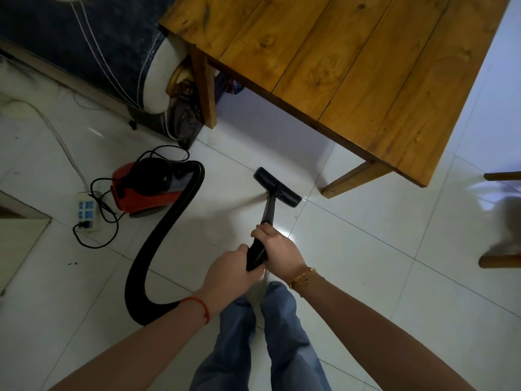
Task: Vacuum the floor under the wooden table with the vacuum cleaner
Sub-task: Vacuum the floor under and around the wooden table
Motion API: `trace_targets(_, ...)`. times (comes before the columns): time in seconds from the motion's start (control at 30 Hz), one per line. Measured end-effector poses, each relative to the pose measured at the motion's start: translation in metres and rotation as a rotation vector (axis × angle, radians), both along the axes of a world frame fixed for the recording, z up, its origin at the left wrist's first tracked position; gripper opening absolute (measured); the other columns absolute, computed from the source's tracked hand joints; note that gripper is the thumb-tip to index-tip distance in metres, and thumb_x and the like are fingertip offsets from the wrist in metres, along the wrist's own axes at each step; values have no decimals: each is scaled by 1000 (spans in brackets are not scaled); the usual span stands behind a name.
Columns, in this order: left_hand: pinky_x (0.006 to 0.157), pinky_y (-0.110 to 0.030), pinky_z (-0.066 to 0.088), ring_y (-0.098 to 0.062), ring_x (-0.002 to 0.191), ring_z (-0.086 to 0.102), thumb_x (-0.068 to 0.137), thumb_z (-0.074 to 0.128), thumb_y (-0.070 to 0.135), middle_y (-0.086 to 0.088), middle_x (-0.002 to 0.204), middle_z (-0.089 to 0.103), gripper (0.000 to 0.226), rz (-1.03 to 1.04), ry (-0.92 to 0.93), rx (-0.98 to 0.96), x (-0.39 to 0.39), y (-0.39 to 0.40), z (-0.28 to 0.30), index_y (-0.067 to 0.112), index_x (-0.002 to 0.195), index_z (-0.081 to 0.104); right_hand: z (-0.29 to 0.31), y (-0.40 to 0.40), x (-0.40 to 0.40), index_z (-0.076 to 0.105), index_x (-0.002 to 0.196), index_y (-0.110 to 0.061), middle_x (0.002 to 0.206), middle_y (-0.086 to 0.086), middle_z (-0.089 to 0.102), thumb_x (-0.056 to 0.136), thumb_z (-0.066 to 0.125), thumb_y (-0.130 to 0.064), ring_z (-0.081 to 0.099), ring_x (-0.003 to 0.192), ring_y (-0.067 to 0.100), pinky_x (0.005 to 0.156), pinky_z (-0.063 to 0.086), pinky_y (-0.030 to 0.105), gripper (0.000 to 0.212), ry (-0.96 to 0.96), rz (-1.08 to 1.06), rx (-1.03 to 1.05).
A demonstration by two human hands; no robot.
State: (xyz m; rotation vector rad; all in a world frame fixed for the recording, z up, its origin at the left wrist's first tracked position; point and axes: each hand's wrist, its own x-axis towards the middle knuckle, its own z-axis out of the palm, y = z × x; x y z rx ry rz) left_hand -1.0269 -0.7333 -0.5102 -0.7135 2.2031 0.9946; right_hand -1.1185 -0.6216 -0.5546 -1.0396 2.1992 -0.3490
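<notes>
head view: both hands grip the black wand (267, 210) of the vacuum cleaner. the right hand (277, 249) is curled round it further down, the left hand (229, 273) wraps the ribbed upper end just behind, the two nearly touching. from the right hand the wand runs forward and down to the floor head (277, 187), which lies flat on the white tiled floor (366, 249), just short of the wooden table (352, 66) — between its two near legs but still outside the edge. the black hose (166, 230) loops from below the left wrist away to the left and up to the red and black vacuum body (146, 187), standing on the tiles well left of the floor head. beside it lies a white power strip (87, 213) with a black cord (104, 221) plugged in. a dark sofa (84, 46) stands beyond — its corner near the table's far leg.
</notes>
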Motion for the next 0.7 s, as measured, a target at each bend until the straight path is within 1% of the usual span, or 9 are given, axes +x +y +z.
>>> trace_targets(0.1, 55, -27, 42, -20, 68, 59, 88, 55, 46, -2, 78, 60, 33, -1, 0, -10, -11, 5, -3, 14, 91, 48, -4, 3, -9, 51, 122, -12, 131, 8, 48, 83, 63, -9, 56, 109, 28, 85, 52, 35, 41, 5, -13, 43)
trace_targets(0.17, 61, -30, 47, -23, 73, 61, 87, 55, 48, -4, 80, 61, 36, 15, -9, -1, -20, 10, -8, 12, 93, 51, -9, 6, -19, 51, 123, -12, 131, 9, 48, 84, 62, -9, 56, 110, 29, 87, 51, 35, 41, 12, -10, 57)
trace_targets(0.3, 69, -38, 56, -26, 72, 65, 86, 54, 51, -7, 84, 64, 40, 50, -13, 10, -38, 24, -13, 12, 94, 52, -15, 17, -39, 52, 114, -13, 119, 7, 50, 81, 64, -8, 59, 94, 30, 80, 53, 38, 35, 5, 15, 72)
trace_targets(0.37, 69, -40, 57, -27, 71, 66, 87, 52, 50, -8, 84, 65, 40, 73, -14, 22, -43, 32, -11, 12, 94, 51, -15, 23, -46, 53, 111, -14, 117, 6, 51, 80, 65, -8, 60, 89, 30, 78, 54, 39, 34, -2, 18, 68)
trace_targets(0.47, 68, -39, 56, -25, 69, 66, 88, 51, 51, -7, 83, 64, 40, 82, -22, 6, -42, 41, -7, 12, 94, 51, -11, 30, -47, 53, 109, -15, 115, 5, 51, 82, 64, -10, 60, 86, 29, 78, 54, 39, 30, -7, 44, 46)
trace_targets(0.57, 64, -36, 54, -22, 66, 63, 88, 49, 51, -5, 79, 62, 38, 118, -28, -11, -32, 49, 1, 13, 91, 50, -6, 34, -40, 53, 110, -15, 115, 4, 52, 82, 63, -10, 61, 86, 29, 79, 53, 37, 30, -31, 76, 27)
trace_targets(0.7, 62, -32, 49, -18, 63, 56, 89, 49, 47, 0, 71, 56, 33, 177, -33, -46, -18, 57, 11, 15, 85, 47, 4, 34, -31, 53, 112, -14, 117, 5, 53, 81, 64, -6, 62, 89, 28, 82, 53, 37, 34, -67, 149, 5)
